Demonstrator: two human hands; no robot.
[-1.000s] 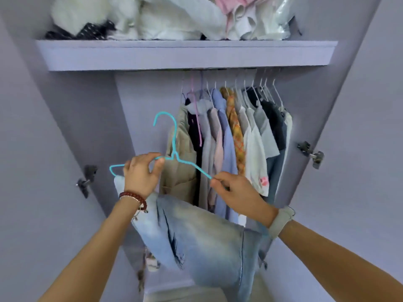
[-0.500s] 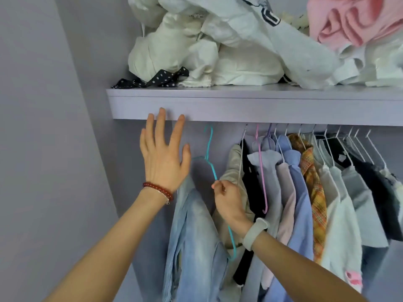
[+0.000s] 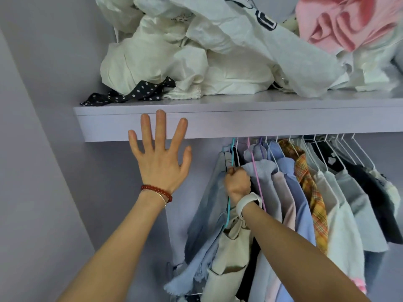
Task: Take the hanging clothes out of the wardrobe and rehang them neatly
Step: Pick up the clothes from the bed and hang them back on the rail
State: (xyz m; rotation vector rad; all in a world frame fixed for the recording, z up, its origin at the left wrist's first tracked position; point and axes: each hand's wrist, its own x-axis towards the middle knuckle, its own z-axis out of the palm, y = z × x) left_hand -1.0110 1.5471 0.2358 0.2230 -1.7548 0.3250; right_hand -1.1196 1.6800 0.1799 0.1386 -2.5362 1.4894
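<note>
A: Okay, head view, hands first?

B: Left hand [image 3: 160,164] centre-left of the frame, fingers [image 3: 161,125] spread wide and straight, tips over the front edge of the shelf [image 3: 261,124]. Can't tell if they touch it. Red bead bracelet [image 3: 157,192] on that wrist.

A: Right hand?

B: Right hand [image 3: 237,182] just right of centre, fist curled tight round the neck of the teal hanger [image 3: 233,153], white watch [image 3: 248,203] on the wrist.

A: And the hanger itself?

B: Its hook goes up under the shelf at the left end of the row; the rail is hidden. Light denim jeans [image 3: 205,214] hang from it, draping down to lower centre.

A: Rest of the clothes?

B: Packed just beside, running to the right edge: beige garment [image 3: 231,253], pale shirts on a pink hanger [image 3: 256,177], blue shirt [image 3: 298,192], orange plaid shirt [image 3: 311,192], white and dark tops further right.

A: Top of the frame?

B: Heap of white clothes [image 3: 185,57] on the shelf, pink garment [image 3: 349,20] upper right, black polka-dot strip [image 3: 135,94] at the shelf's left end.
</note>
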